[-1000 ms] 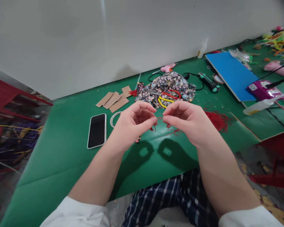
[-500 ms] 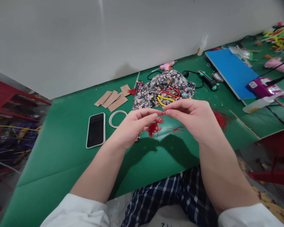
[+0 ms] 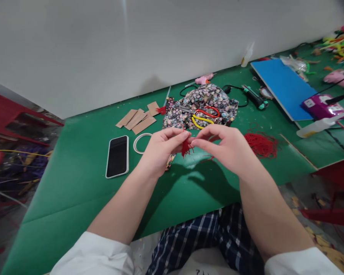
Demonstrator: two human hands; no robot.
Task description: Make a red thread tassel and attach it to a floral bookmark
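Between thumb and fingers my left hand (image 3: 164, 149) pinches a small red thread tassel (image 3: 186, 148), its loose strands hanging down. My right hand (image 3: 222, 147) is closed at the tassel's right side, thumb and fingertips meeting beside the left fingertips; the exact contact is partly hidden. Some red thread (image 3: 208, 158) lies on the green table under the right hand. Just beyond both hands, scissors with red and yellow handles (image 3: 208, 112) rest on a bunched floral cloth (image 3: 172, 114).
To the left are a phone (image 3: 117, 156), a white ring (image 3: 139, 144) and several cardboard pieces (image 3: 136, 119). A red thread pile (image 3: 262, 145) lies right. Farther off are a utility knife (image 3: 255, 97), a pink glue gun (image 3: 204, 79), a blue board (image 3: 283, 88) and a glue bottle (image 3: 315, 126).
My right hand has let go of the thread above the tassel and come down to its side. My left hand has shifted slightly, with the tassel still in its fingers.
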